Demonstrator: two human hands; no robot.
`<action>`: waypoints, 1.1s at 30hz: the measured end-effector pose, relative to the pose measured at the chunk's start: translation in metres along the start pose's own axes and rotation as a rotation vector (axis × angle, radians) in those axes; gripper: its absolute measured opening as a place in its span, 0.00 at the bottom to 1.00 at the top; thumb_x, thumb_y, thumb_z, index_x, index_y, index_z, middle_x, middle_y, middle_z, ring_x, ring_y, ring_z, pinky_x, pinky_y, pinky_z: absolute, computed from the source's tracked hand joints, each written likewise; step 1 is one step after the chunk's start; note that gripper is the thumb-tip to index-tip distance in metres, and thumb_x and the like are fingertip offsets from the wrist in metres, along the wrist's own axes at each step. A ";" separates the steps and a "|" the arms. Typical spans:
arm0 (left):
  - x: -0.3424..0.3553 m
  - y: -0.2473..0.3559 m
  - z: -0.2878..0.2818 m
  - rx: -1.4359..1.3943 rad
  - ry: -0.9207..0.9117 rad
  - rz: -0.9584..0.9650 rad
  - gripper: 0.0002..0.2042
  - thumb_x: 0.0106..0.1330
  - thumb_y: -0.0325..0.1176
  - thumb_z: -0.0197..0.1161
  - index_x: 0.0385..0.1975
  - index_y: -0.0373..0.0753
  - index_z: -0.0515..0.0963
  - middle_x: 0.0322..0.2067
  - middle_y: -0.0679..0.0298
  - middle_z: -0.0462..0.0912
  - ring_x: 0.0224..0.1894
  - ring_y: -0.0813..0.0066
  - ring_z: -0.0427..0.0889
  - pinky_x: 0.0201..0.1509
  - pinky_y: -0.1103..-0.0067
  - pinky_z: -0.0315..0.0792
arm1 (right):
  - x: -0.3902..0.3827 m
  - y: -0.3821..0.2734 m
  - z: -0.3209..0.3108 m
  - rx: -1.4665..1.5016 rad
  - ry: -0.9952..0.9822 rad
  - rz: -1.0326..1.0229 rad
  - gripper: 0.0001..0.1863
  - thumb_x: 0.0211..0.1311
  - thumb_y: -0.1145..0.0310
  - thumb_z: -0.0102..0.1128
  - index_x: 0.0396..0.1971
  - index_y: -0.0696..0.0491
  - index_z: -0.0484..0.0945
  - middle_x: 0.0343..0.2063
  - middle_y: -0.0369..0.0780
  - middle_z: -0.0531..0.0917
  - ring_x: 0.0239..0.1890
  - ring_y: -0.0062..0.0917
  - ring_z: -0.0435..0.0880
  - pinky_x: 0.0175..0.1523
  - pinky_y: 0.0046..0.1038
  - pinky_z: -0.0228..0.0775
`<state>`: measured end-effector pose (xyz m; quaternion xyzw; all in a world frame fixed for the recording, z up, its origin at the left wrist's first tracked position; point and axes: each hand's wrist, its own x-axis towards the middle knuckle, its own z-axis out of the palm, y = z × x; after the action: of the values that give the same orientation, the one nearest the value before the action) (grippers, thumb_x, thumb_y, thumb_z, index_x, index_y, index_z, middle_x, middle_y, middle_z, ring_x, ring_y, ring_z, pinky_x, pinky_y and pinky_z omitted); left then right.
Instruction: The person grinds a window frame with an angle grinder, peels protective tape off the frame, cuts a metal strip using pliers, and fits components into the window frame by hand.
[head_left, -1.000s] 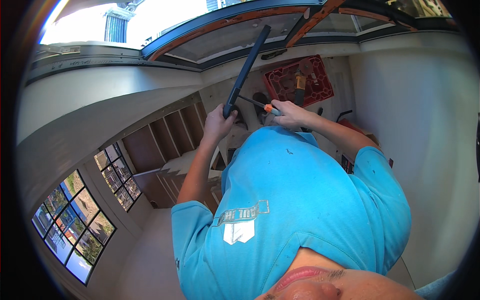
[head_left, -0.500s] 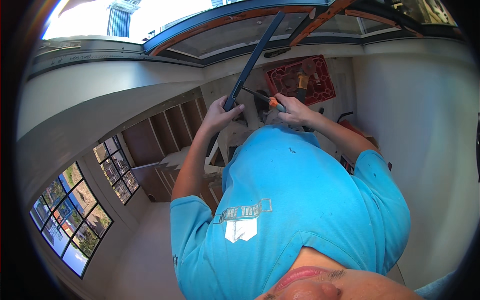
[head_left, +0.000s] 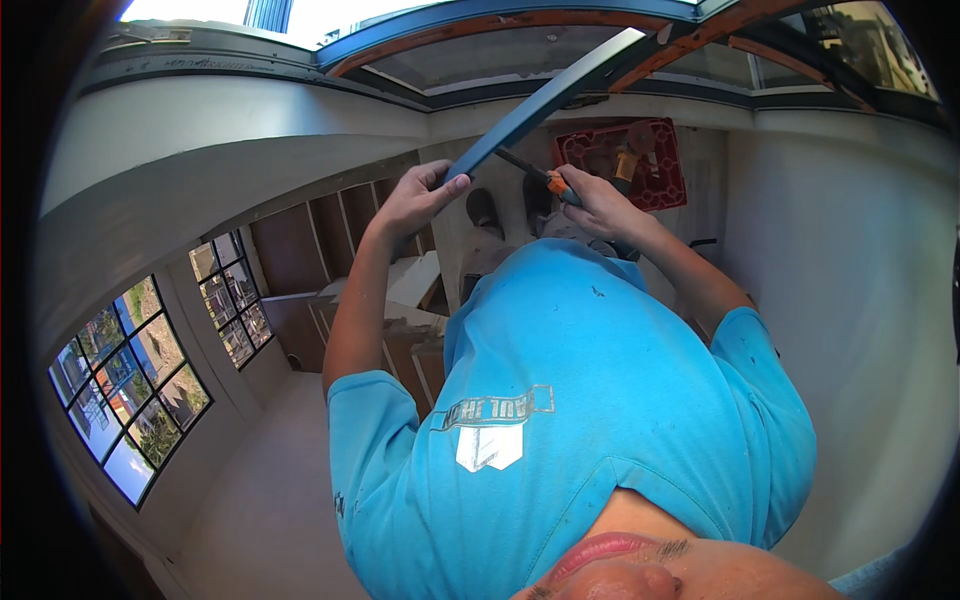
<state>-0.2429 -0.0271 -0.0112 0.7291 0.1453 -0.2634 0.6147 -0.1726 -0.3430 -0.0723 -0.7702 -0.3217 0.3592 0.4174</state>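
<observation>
My left hand [head_left: 412,200] is closed round the lower end of a long, dark blue-grey metal bar [head_left: 545,107]. The bar slants up and to the right, and its far end overlaps the window frame in the picture. In my right hand [head_left: 607,212] is a screwdriver [head_left: 563,189] with an orange and grey handle, gripped from the right. Its dark shaft points left towards the bar's edge; whether the tip touches the bar I cannot tell.
A red plastic crate [head_left: 672,192] stands beyond my right hand, with a yellow and black angle grinder [head_left: 626,165] on it. A blue-grey window frame [head_left: 490,35] with orange-brown strips runs along the far side. Brown cabinet compartments [head_left: 290,245] are at the left.
The bar has turned so that its broad face shows, and its far end has swung to the right. My left hand has shifted left, and my right hand slightly right with the screwdriver.
</observation>
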 end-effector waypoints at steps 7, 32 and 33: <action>-0.021 0.002 0.014 0.422 0.206 0.209 0.12 0.62 0.33 0.71 0.34 0.34 0.75 0.29 0.63 0.76 0.30 0.71 0.74 0.36 0.76 0.69 | -0.023 0.013 -0.018 -0.091 0.035 -0.056 0.26 0.56 0.73 0.57 0.57 0.58 0.69 0.51 0.55 0.78 0.57 0.52 0.76 0.61 0.45 0.68; -0.006 0.113 0.037 1.365 0.294 0.893 0.07 0.60 0.34 0.69 0.37 0.43 0.83 0.42 0.65 0.88 0.57 0.66 0.81 0.71 0.58 0.56 | -0.016 -0.063 -0.065 0.104 0.014 -0.142 0.22 0.57 0.71 0.67 0.52 0.54 0.72 0.42 0.48 0.82 0.48 0.41 0.84 0.51 0.38 0.76; -0.007 0.116 0.037 1.404 0.345 0.949 0.08 0.61 0.35 0.69 0.38 0.44 0.83 0.44 0.67 0.88 0.59 0.67 0.80 0.72 0.58 0.54 | -0.017 -0.063 -0.063 0.142 0.028 -0.126 0.22 0.58 0.72 0.66 0.52 0.54 0.72 0.41 0.48 0.82 0.47 0.41 0.84 0.51 0.38 0.75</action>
<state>-0.1937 -0.0856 0.0842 0.9535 -0.2794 0.1067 0.0362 -0.1419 -0.3544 0.0124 -0.7220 -0.3374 0.3434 0.4970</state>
